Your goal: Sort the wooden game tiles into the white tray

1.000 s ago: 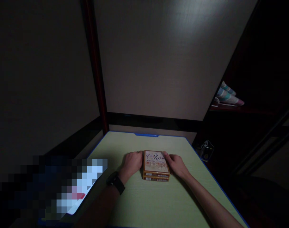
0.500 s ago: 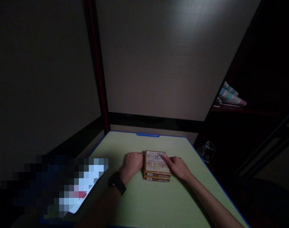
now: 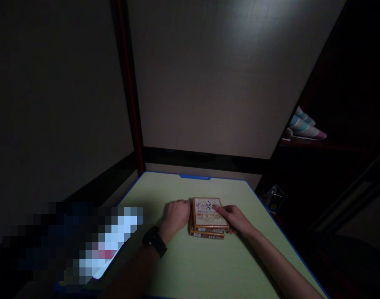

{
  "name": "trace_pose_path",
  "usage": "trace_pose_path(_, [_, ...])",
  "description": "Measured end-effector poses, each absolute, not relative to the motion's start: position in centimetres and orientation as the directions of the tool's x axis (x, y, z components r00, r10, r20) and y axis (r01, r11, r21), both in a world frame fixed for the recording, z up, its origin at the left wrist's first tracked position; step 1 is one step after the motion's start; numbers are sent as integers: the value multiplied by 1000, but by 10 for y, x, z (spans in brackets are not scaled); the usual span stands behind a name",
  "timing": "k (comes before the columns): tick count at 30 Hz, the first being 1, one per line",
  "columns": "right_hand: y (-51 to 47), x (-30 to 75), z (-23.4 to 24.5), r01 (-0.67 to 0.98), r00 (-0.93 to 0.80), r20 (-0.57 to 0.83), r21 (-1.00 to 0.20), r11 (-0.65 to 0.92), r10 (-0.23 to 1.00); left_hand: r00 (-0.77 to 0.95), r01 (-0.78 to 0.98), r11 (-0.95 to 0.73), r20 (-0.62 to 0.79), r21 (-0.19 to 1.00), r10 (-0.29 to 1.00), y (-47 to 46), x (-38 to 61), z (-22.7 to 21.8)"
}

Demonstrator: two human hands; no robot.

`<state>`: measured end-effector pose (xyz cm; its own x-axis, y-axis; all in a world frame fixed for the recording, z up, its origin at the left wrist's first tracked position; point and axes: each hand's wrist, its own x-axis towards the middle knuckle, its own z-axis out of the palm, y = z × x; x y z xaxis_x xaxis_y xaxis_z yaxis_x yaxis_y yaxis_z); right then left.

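Two flat orange-edged boxes lie stacked in the middle of the green table [image 3: 190, 270]. The upper Chinese chess box [image 3: 209, 218] shows black characters and English lettering on its lid. It sits a little to the right of the lower box [image 3: 205, 235], whose front and left edges peek out. My right hand [image 3: 236, 219] grips the upper box at its right side, thumb on the lid and fingertips beneath the edge. My left hand [image 3: 176, 216], with a black watch [image 3: 154, 241] on its wrist, is curled into a fist against or just beside the stack's left side.
A bright, mostly pixelated flat object [image 3: 100, 270] lies at the table's left edge. Panels [image 3: 202, 83] stand behind the table and to the left. On a dark shelf at right are striped cloth items [image 3: 307, 126]. A clear package [image 3: 275, 198] is beside the table's right edge.
The upper box has shifted right and slightly up off the lower one, with my right hand on it. The lower box and my left fist stay nearly in place.
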<state>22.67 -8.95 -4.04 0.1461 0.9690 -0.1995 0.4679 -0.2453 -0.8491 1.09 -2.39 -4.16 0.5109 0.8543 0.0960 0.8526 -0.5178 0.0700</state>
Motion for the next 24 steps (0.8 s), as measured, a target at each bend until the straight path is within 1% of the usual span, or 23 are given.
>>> trace_pose_path(3, [-88, 227, -42, 312, 178, -250, -903, -296, 952, 501, 857, -509, 105, 76, 859, -23, 11, -42])
trace_pose_path(6, [-86, 229, -44, 147, 173, -271, -944, -297, 947, 481, 866, -491, 109, 95, 870, -23, 11, -40])
trace_pose_path(9, [-86, 230, -44, 75, 143, -267, -957, -279, 953, 450, 879, -462, 119, 114, 885, -22, 11, -40])
trace_pose_path(12, [-86, 230, -43, 29, 155, -254, -965, -262, 955, 407, 892, -427, 143, 149, 902, -20, 10, -38])
trace_pose_path(15, [-87, 228, -41, -54, 167, -247, -969, -241, 955, 344, 894, -377, 169, 242, 924, -17, 10, -35])
trace_pose_path(17, [-86, 226, -42, -106, 188, -244, -968, -228, 951, 285, 862, -338, 189, 379, 940, -14, 12, -33])
trace_pose_path(19, [-85, 225, -43, -150, 216, -231, -968, -201, 949, 221, 747, -288, 185, 599, 958, -11, 16, -33])
trace_pose_path(20, [-84, 224, -44, -169, 229, -220, -968, -183, 948, 188, 644, -243, 157, 726, 970, -10, 19, -34])
trace_pose_path(21, [-84, 223, -44, -185, 239, -208, -969, -166, 949, 168, 508, -182, 111, 842, 980, -9, 22, -35])
trace_pose_path(22, [-83, 221, -43, -196, 246, -196, -969, -149, 949, 176, 343, -111, 52, 933, 983, -9, 24, -36])
trace_pose_path(23, [-82, 219, -42, -203, 252, -186, -970, -136, 950, 216, 162, -35, -1, 986, 976, -9, 27, -38])
trace_pose_path(24, [-81, 216, -40, -205, 260, -176, -971, -124, 949, 278, -18, 46, -40, 999, 960, -10, 29, -38])
